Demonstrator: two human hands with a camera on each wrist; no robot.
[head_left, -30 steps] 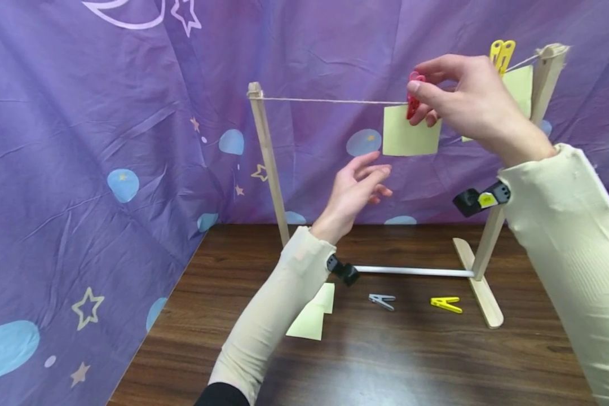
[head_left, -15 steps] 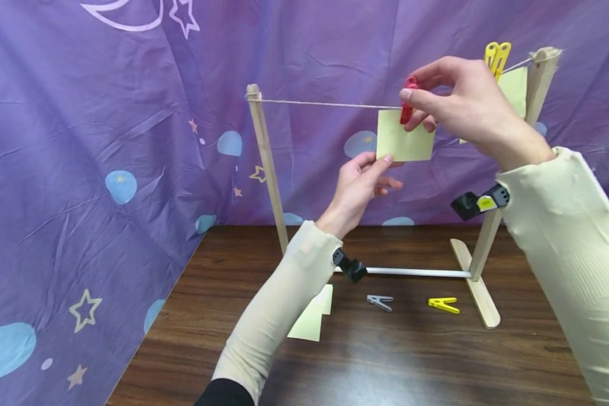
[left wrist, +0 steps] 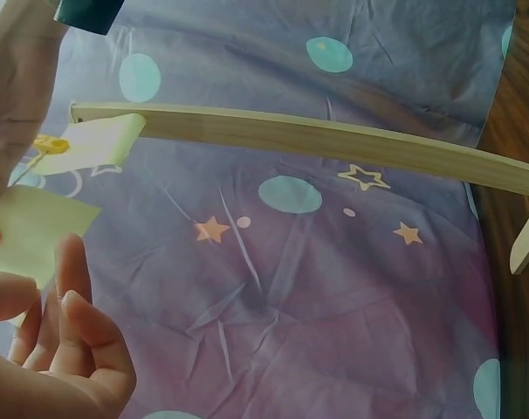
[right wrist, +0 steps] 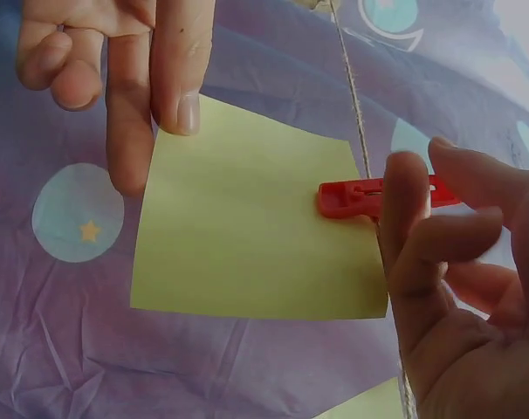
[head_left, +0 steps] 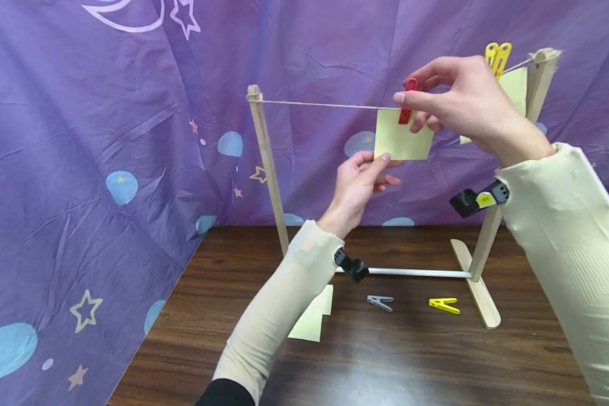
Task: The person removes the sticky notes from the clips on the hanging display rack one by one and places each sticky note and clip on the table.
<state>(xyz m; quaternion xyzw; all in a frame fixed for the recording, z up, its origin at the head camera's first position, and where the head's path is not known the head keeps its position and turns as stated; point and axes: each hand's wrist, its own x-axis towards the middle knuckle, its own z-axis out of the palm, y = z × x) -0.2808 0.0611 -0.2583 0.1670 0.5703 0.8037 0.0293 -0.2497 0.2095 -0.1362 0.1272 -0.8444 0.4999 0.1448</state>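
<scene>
My left hand (head_left: 357, 183) pinches the lower left corner of a pale yellow sticky note (head_left: 401, 138), thumb in front. The note hangs at a string line (head_left: 330, 104), a red clothespin (head_left: 404, 117) over its top edge. My right hand (head_left: 467, 98) is at that clothespin, thumb in front and fingers behind, holding it loosely. The right wrist view shows the red clothespin (right wrist: 347, 199) biting on the note (right wrist: 256, 236) and the string (right wrist: 356, 96), its handles between the right fingers. In the left wrist view the note (left wrist: 37, 231) is partly behind the left hand (left wrist: 64, 349).
Another note (head_left: 515, 90) hangs at the right post (head_left: 540, 84) under yellow clothespins (head_left: 497, 59). On the wooden table (head_left: 385, 361) lie a grey clothespin (head_left: 380, 301), a yellow clothespin (head_left: 444, 305) and loose notes (head_left: 307, 324). A white bar (head_left: 416, 272) joins the stand low down.
My left hand has moved up to the hanging note and taken its lower left corner. The note has shifted slightly left. My right thumb has slid a little further past the red clothespin.
</scene>
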